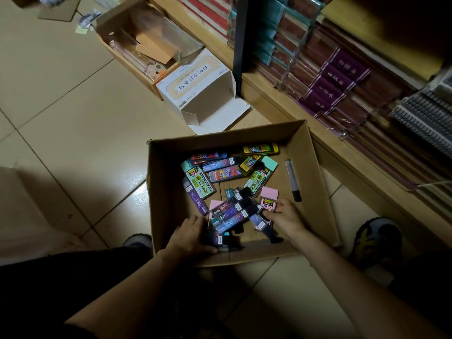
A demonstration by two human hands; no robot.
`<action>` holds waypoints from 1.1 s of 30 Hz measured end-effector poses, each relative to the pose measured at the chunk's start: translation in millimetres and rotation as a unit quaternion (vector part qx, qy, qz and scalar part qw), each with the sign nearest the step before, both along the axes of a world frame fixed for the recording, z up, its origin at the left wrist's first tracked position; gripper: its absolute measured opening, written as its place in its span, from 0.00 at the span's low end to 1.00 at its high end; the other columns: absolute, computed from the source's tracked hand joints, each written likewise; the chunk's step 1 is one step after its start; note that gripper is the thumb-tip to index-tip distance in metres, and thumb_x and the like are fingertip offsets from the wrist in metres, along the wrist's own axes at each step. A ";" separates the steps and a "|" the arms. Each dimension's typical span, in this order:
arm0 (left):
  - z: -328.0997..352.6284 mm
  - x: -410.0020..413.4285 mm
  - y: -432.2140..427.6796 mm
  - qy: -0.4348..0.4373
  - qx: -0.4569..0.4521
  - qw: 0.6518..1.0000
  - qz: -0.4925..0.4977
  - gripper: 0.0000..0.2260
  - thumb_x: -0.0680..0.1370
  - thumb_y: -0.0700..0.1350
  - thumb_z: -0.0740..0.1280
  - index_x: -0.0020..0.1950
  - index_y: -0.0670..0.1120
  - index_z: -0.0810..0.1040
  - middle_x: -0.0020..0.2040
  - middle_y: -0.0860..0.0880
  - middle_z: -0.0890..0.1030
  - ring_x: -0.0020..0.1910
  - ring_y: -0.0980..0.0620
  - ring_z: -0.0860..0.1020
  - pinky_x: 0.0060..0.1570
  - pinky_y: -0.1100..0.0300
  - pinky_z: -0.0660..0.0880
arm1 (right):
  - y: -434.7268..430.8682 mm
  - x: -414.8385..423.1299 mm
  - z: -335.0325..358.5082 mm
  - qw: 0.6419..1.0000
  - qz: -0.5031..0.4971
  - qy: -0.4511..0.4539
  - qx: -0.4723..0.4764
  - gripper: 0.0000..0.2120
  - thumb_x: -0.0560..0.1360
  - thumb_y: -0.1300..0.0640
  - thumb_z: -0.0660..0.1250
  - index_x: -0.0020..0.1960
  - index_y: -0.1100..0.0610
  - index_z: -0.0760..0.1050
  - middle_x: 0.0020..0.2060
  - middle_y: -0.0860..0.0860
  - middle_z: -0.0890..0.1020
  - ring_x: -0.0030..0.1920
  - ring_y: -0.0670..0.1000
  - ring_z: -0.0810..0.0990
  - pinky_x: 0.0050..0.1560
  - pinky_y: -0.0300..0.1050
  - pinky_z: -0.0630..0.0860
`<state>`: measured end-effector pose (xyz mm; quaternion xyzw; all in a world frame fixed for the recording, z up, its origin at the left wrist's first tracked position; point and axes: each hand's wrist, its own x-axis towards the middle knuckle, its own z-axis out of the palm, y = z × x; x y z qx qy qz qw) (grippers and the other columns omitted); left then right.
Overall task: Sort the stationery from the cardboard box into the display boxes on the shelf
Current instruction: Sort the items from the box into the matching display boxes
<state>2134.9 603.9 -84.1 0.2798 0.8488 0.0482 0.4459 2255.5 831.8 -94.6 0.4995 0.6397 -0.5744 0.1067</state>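
Observation:
An open cardboard box (166,192) sits on the floor in front of me. Inside lie several flat stationery packs (232,211) in purple, blue, teal, green and pink, and a black marker (293,179) near the right wall. My left hand (189,234) is at the near left of the pile, its fingers curled round the ends of dark purple packs. My right hand (285,215) is at the near right, fingers round a purple pack and touching a pink pack (269,195).
A wooden shelf (288,104) runs along the right, filled with wrapped notebooks (337,79). An empty white carton (208,94) lies open on the floor beyond the box. Behind it stands another cardboard box (127,35). My shoes (376,233) flank the box.

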 end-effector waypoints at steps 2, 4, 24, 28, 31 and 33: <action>-3.9 -0.3 -2.0 0.008 -0.015 0.999 -0.031 0.38 0.66 0.61 0.74 0.70 0.48 0.63 0.65 0.47 0.69 0.63 0.47 0.67 0.62 0.53 0.65 | 1.3 3.6 -0.8 0.996 0.080 -0.047 0.008 0.07 0.71 0.64 0.71 0.44 0.56 0.74 0.51 0.59 0.82 0.50 0.57 0.81 0.52 0.53 0.78; -6.8 -1.3 -1.8 -0.009 -0.017 0.999 -0.035 0.37 0.68 0.60 0.73 0.70 0.46 0.63 0.66 0.46 0.69 0.63 0.47 0.67 0.61 0.55 0.65 | 2.2 6.5 -1.6 0.989 0.131 -0.070 -0.010 0.10 0.71 0.62 0.71 0.52 0.60 0.77 0.51 0.58 0.82 0.51 0.57 0.81 0.53 0.52 0.77; -4.8 5.7 2.5 -0.165 0.013 0.984 0.061 0.23 0.76 0.49 0.69 0.67 0.44 0.67 0.65 0.46 0.74 0.61 0.50 0.74 0.59 0.59 0.71 | 9.5 15.4 25.1 0.865 0.477 -0.138 -0.071 0.09 0.74 0.49 0.68 0.44 0.53 0.72 0.41 0.50 0.74 0.41 0.47 0.72 0.42 0.42 0.67; 2.2 3.1 10.7 -0.255 0.086 0.948 0.169 0.25 0.75 0.44 0.71 0.69 0.41 0.67 0.64 0.44 0.75 0.56 0.52 0.75 0.55 0.65 0.72 | 15.9 18.3 31.7 0.890 0.439 -0.086 -0.087 0.05 0.75 0.57 0.68 0.43 0.57 0.74 0.33 0.49 0.73 0.33 0.44 0.69 0.34 0.38 0.64; 6.9 7.0 15.3 -0.330 0.135 0.902 0.244 0.22 0.77 0.38 0.67 0.68 0.41 0.64 0.58 0.40 0.77 0.49 0.51 0.78 0.43 0.66 0.76 | 21.5 24.0 32.4 0.914 0.388 -0.084 -0.084 0.03 0.74 0.60 0.69 0.44 0.58 0.75 0.33 0.50 0.75 0.34 0.46 0.72 0.35 0.38 0.67; 11.0 10.8 17.8 -0.384 0.147 0.863 0.294 0.17 0.79 0.36 0.63 0.66 0.41 0.64 0.48 0.42 0.80 0.40 0.52 0.81 0.36 0.65 0.77 | 25.9 26.3 34.1 0.932 0.340 -0.093 -0.085 0.06 0.75 0.60 0.68 0.48 0.54 0.72 0.35 0.49 0.77 0.35 0.45 0.76 0.34 0.36 0.70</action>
